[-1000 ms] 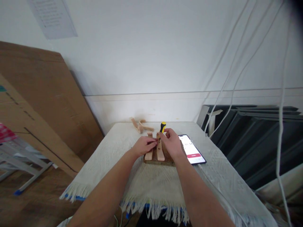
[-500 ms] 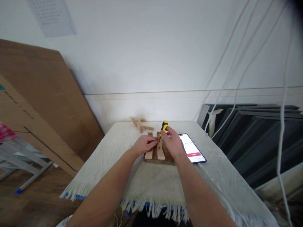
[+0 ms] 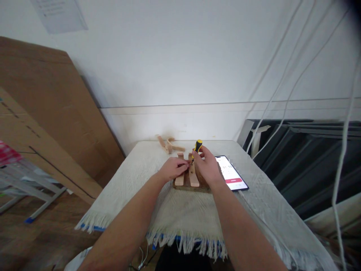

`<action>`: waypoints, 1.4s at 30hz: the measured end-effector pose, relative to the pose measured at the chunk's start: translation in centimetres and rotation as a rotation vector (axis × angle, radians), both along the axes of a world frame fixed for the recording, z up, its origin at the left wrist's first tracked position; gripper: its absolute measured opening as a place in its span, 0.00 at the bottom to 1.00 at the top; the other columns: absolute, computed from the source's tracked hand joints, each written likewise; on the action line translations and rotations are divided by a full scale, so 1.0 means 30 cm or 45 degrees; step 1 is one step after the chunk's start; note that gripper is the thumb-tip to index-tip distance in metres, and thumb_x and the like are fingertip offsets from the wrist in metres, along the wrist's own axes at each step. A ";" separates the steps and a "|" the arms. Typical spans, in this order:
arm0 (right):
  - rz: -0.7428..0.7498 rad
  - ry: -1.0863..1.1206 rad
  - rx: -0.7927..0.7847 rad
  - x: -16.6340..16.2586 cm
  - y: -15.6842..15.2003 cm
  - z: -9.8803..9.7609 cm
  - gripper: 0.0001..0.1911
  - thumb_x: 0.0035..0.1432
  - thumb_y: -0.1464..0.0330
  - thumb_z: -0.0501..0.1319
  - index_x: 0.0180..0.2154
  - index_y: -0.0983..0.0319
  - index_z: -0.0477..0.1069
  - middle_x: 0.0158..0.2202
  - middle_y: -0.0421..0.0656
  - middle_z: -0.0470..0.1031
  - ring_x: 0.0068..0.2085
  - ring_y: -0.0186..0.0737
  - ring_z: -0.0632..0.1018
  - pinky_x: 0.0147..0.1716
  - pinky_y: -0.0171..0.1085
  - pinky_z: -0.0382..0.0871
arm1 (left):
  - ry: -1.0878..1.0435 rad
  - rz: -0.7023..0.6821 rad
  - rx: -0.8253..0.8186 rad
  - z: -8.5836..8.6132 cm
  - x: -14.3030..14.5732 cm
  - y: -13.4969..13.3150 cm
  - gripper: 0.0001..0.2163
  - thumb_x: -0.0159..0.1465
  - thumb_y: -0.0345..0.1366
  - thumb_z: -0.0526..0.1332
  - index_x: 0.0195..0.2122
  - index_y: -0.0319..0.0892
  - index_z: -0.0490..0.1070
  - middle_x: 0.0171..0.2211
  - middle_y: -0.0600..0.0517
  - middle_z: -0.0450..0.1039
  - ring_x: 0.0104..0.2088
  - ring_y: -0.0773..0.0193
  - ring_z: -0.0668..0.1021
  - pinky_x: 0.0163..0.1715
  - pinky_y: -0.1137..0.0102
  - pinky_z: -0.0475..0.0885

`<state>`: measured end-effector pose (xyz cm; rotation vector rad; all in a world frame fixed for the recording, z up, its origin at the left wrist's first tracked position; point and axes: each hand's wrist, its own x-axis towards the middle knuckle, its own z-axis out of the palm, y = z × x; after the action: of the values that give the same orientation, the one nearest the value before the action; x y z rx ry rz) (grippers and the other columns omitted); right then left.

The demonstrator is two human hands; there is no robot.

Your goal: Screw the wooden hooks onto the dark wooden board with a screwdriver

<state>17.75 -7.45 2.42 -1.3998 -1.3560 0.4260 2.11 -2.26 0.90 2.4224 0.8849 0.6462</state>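
My right hand [image 3: 207,164] is closed round a yellow-and-black screwdriver [image 3: 198,145], held upright with its tip down at a light wooden piece [image 3: 194,178]. That piece has dark holes or screws along it and lies on a brown wooden board [image 3: 186,188]. A second light wooden strip [image 3: 179,181] lies beside it on the left. My left hand [image 3: 173,169] reaches over this strip, its fingertips pinched together close to the screwdriver tip. Whatever those fingertips hold is too small to make out.
Loose curved wooden pieces [image 3: 169,145] lie at the table's back. A lit phone [image 3: 234,180] with a cable rests right of the board. The fringed white cloth [image 3: 126,184] covers the table. A large cardboard box [image 3: 62,113] leans at left; dark panels [image 3: 310,158] stand at right.
The view has shifted slightly. Both hands stay at the same wooden piece, with the screwdriver still upright in my right hand and tilted a little differently.
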 end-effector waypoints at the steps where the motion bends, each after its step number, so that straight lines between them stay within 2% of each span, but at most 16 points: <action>1: 0.037 0.005 0.006 0.000 -0.004 0.005 0.15 0.56 0.59 0.51 0.40 0.60 0.69 0.35 0.43 0.74 0.31 0.38 0.72 0.31 0.35 0.61 | 0.001 0.000 -0.002 0.000 0.000 0.000 0.14 0.62 0.41 0.53 0.34 0.40 0.77 0.28 0.52 0.75 0.29 0.67 0.73 0.32 0.75 0.65; 4: 0.074 -0.003 0.002 -0.002 -0.009 0.010 0.15 0.58 0.60 0.50 0.40 0.60 0.69 0.35 0.43 0.74 0.32 0.38 0.72 0.32 0.36 0.62 | 0.000 -0.006 0.001 0.000 -0.001 0.000 0.14 0.61 0.40 0.53 0.34 0.40 0.76 0.28 0.52 0.75 0.29 0.67 0.72 0.31 0.75 0.64; 8: -0.084 -0.040 -0.053 -0.003 0.005 -0.006 0.19 0.50 0.56 0.57 0.40 0.62 0.67 0.31 0.43 0.73 0.28 0.38 0.70 0.28 0.36 0.61 | 0.005 -0.013 0.010 0.000 0.000 0.001 0.15 0.62 0.40 0.52 0.34 0.39 0.76 0.26 0.53 0.74 0.27 0.68 0.71 0.28 0.76 0.62; 10: -0.108 -0.032 -0.046 -0.001 0.013 -0.017 0.21 0.49 0.55 0.58 0.40 0.63 0.67 0.31 0.43 0.72 0.27 0.38 0.70 0.28 0.36 0.61 | 0.017 -0.009 -0.001 0.000 0.001 0.000 0.15 0.62 0.40 0.52 0.33 0.38 0.76 0.25 0.53 0.74 0.27 0.68 0.71 0.28 0.76 0.62; 15: 0.079 -0.008 0.079 0.005 0.005 -0.010 0.19 0.56 0.58 0.51 0.43 0.62 0.68 0.38 0.46 0.73 0.34 0.40 0.72 0.35 0.38 0.63 | 0.012 -0.001 0.008 0.002 0.003 -0.004 0.14 0.61 0.40 0.53 0.33 0.39 0.76 0.26 0.53 0.74 0.27 0.68 0.71 0.29 0.76 0.63; 18: 0.133 -0.065 0.011 0.005 -0.008 0.007 0.16 0.57 0.60 0.50 0.40 0.62 0.69 0.34 0.45 0.74 0.33 0.40 0.72 0.34 0.38 0.63 | 0.009 -0.003 0.007 0.003 0.004 -0.005 0.14 0.61 0.40 0.53 0.33 0.39 0.76 0.27 0.53 0.75 0.27 0.68 0.71 0.29 0.76 0.63; 21: 0.005 -0.111 -0.050 0.002 -0.005 0.007 0.17 0.52 0.57 0.56 0.38 0.62 0.67 0.29 0.43 0.72 0.28 0.38 0.71 0.29 0.36 0.61 | 0.006 -0.015 0.010 0.003 0.003 -0.004 0.14 0.61 0.39 0.53 0.34 0.39 0.76 0.27 0.53 0.74 0.27 0.68 0.71 0.28 0.76 0.63; 24: -0.082 -0.060 -0.032 0.002 0.010 -0.009 0.18 0.49 0.56 0.59 0.38 0.62 0.66 0.29 0.42 0.72 0.26 0.37 0.71 0.27 0.35 0.61 | 0.003 -0.003 0.010 0.000 0.004 -0.002 0.14 0.61 0.40 0.53 0.34 0.39 0.76 0.26 0.53 0.74 0.27 0.68 0.71 0.28 0.76 0.63; 29: -0.034 -0.035 -0.025 0.007 0.009 -0.018 0.19 0.52 0.57 0.55 0.41 0.62 0.68 0.27 0.42 0.72 0.25 0.37 0.72 0.27 0.35 0.61 | -0.025 0.013 0.012 -0.004 0.004 -0.002 0.14 0.61 0.40 0.53 0.34 0.40 0.76 0.27 0.53 0.75 0.27 0.68 0.72 0.29 0.76 0.64; 33: 0.031 -0.060 -0.018 0.007 -0.002 -0.009 0.16 0.56 0.58 0.52 0.38 0.62 0.69 0.27 0.42 0.73 0.27 0.38 0.73 0.28 0.35 0.61 | -0.036 -0.019 0.017 -0.006 0.002 0.000 0.14 0.61 0.40 0.53 0.34 0.39 0.76 0.27 0.52 0.75 0.27 0.68 0.72 0.29 0.76 0.64; 39: -0.135 -0.138 -0.061 0.001 0.009 -0.012 0.18 0.47 0.54 0.60 0.33 0.60 0.64 0.24 0.39 0.70 0.25 0.37 0.71 0.26 0.35 0.60 | -0.038 -0.025 0.033 -0.007 0.004 0.004 0.13 0.61 0.39 0.53 0.32 0.39 0.76 0.25 0.53 0.74 0.27 0.68 0.72 0.29 0.76 0.64; 42: -0.138 -0.141 -0.041 0.003 0.016 -0.018 0.16 0.48 0.55 0.60 0.32 0.60 0.64 0.26 0.40 0.71 0.25 0.36 0.71 0.26 0.34 0.60 | -0.054 -0.027 0.057 -0.002 0.009 -0.002 0.13 0.61 0.38 0.54 0.30 0.39 0.76 0.25 0.53 0.74 0.27 0.68 0.72 0.30 0.75 0.64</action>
<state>17.82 -6.97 1.89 -1.5349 -1.3593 0.3040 2.37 -2.33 0.85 2.4452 0.8355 0.7139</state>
